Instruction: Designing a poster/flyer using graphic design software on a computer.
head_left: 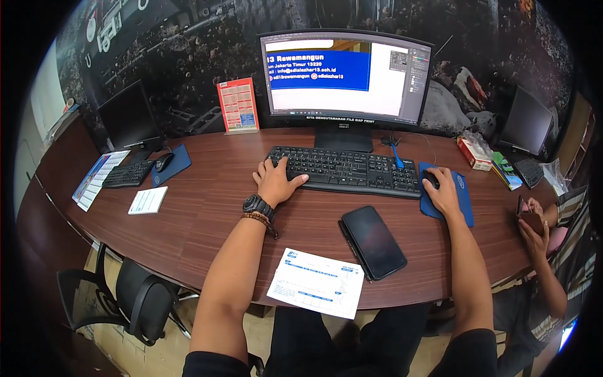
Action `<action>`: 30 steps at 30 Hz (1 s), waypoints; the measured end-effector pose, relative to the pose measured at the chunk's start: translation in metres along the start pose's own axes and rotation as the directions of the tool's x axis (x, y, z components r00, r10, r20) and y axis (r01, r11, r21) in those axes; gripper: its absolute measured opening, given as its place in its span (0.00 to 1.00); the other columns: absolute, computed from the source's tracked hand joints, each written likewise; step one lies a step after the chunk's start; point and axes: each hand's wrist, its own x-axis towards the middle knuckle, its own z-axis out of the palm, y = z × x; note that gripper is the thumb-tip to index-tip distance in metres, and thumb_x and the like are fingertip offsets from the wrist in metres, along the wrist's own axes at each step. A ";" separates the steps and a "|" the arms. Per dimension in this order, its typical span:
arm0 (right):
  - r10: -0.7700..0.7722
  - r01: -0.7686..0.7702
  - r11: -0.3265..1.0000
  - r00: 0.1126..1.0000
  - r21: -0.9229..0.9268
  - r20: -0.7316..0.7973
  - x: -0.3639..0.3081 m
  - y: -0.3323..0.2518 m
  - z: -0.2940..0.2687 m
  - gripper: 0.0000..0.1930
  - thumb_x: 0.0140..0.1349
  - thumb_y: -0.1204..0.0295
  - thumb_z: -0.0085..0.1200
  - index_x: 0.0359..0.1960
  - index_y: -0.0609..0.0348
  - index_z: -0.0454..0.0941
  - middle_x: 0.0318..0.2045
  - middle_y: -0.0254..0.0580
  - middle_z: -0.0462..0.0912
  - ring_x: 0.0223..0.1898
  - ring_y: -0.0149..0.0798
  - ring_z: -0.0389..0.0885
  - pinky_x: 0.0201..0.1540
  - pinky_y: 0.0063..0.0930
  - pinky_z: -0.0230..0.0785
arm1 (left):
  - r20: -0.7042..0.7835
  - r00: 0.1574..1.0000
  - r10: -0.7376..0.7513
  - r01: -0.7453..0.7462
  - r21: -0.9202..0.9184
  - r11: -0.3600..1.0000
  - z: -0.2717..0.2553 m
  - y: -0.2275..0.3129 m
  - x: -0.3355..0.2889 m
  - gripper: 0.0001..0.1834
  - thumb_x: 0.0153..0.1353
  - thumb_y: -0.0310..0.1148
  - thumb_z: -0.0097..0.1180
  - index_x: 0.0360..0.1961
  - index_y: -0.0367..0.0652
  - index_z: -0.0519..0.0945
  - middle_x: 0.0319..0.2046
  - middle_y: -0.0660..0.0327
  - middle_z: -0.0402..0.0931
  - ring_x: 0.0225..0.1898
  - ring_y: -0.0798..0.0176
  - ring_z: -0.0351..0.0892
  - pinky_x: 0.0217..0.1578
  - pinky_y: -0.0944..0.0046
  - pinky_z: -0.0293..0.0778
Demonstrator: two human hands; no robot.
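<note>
- two bare hands are at work in my feed, both above the wood-grain tabletop [207, 232].
- i see the left hand [276, 180] gripping nothing, its fingers spread loosely over the left end of the black computer keyboard [352, 168], thumb angled toward the bottom row.
- i read the right hand [444, 190] as cupped around the black computer mouse [431, 181], which sits on a blue mouse pad [463, 204] just beside the keyboard's right end.
- on the left wrist i make out a black wristwatch [259, 205] with a beaded bracelet [257, 218] next to it.
- behind the keyboard i have a curved monitor [344, 75], lit, showing a blue banner with white lettering.
- a blue cable plug [398, 157] lies on the keyboard's right part.
- between the forearms i find a dark-screened smartphone [375, 239], lying face up at a slant, and nearer the body a white printed form [308, 290] overhanging the tabletop's front edge.
- left of the monitor i spot a red-framed desk calendar [237, 103], upright.
- at my far right, another person's hands [534, 229] hold a phone-like object, well apart from the mouse.
</note>
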 end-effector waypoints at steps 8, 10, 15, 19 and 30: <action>-0.002 0.002 1.000 1.000 0.007 0.009 0.001 -0.002 0.001 0.20 0.61 0.64 0.61 0.53 0.59 0.81 0.54 0.52 0.75 0.56 0.56 0.76 0.58 0.42 0.70 | -0.001 1.000 0.000 0.000 0.003 1.000 0.000 0.000 0.000 0.48 0.56 0.66 0.61 0.69 0.42 0.68 0.66 0.37 0.59 0.71 0.35 0.50 0.67 0.28 0.44; -0.010 0.010 1.000 1.000 0.006 0.010 0.001 -0.001 0.001 0.20 0.61 0.64 0.61 0.53 0.60 0.80 0.54 0.52 0.75 0.55 0.56 0.76 0.58 0.42 0.70 | -0.002 1.000 0.001 -0.001 0.001 1.000 0.000 0.000 0.000 0.48 0.56 0.66 0.61 0.69 0.42 0.68 0.66 0.36 0.59 0.70 0.34 0.50 0.67 0.29 0.45; -0.011 0.011 1.000 1.000 -0.008 0.003 0.000 -0.001 0.001 0.20 0.62 0.63 0.60 0.53 0.60 0.80 0.54 0.52 0.75 0.55 0.56 0.77 0.57 0.42 0.70 | -0.001 1.000 0.003 -0.003 -0.001 1.000 0.000 0.001 0.000 0.48 0.56 0.65 0.61 0.68 0.42 0.68 0.66 0.36 0.59 0.70 0.34 0.50 0.67 0.28 0.44; -0.024 0.024 1.000 1.000 -0.001 0.008 0.000 -0.001 0.001 0.20 0.62 0.62 0.61 0.53 0.60 0.81 0.54 0.52 0.75 0.55 0.56 0.77 0.57 0.42 0.70 | -0.011 1.000 0.008 -0.008 -0.002 1.000 0.002 -0.001 0.000 0.48 0.56 0.66 0.61 0.68 0.43 0.68 0.66 0.36 0.59 0.71 0.33 0.50 0.66 0.27 0.44; -0.023 0.022 1.000 1.000 -0.022 -0.020 0.001 0.002 0.001 0.19 0.60 0.65 0.60 0.51 0.59 0.81 0.52 0.52 0.76 0.54 0.56 0.77 0.57 0.42 0.70 | 0.011 1.000 0.009 -0.009 -0.005 1.000 0.001 0.000 0.001 0.48 0.57 0.66 0.60 0.69 0.42 0.68 0.66 0.36 0.58 0.71 0.33 0.49 0.67 0.26 0.42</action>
